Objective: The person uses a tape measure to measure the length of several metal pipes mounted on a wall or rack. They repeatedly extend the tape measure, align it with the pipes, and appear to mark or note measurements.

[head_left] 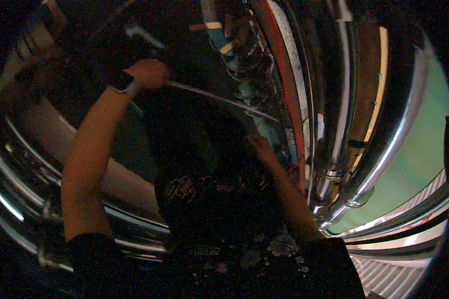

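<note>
The scene is dim and grainy. My left hand, with a watch on its wrist, is raised at the upper left with its fingers closed. From that fist a thin, straight, pale rod or taut cord slants down to the right; which of the two it is I cannot make out. Beyond the fist is a greyish metal piece, apart from it. My right hand is lower, right of the middle, below the rod's far end. Its fingers are lost in the dark.
Shiny metal pipes run along the right, joined by fittings near the lower right, beside a red-edged strip. More pipes cross the left. A green surface lies beyond the right pipes. Dark bluish clutter fills the upper middle.
</note>
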### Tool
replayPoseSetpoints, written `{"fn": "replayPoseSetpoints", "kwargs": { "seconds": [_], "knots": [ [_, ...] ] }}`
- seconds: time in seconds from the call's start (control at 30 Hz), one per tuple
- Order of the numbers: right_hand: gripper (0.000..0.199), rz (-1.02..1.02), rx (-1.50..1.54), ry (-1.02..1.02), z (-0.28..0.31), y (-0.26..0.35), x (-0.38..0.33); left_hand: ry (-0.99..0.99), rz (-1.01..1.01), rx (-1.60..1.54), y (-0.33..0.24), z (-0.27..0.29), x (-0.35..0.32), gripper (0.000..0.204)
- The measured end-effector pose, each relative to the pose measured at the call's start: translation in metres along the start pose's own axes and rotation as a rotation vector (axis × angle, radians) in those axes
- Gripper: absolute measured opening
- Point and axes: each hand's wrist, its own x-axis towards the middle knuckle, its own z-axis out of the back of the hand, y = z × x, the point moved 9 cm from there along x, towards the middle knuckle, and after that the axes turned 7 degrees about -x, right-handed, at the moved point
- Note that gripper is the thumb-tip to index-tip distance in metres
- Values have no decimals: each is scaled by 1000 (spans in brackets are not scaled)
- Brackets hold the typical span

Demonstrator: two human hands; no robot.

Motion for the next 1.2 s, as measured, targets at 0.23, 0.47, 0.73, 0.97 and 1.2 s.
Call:
{"fn": "replayPoseSetpoints", "kwargs": {
  "seconds": [0.23, 0.47, 0.73, 0.97, 1.2],
  "knots": [
    [38, 39, 11, -175, 76, 5, 61, -72, 522, -331, 72, -163, -6, 21],
    [37, -41, -3, -275, 96, -12, 65, -211, 577, -714, 98, -280, -100, 22],
    [37, -101, 7, -375, 125, 1, 39, -287, 710, -847, 120, -298, -158, 26],
    [36, -146, 15, -437, 142, 2, 13, -349, 816, -938, 110, -315, -209, 29],
    [35, -151, 33, -481, 161, 11, -2, -413, 912, -963, 86, -331, -266, 28]
  ]
}}
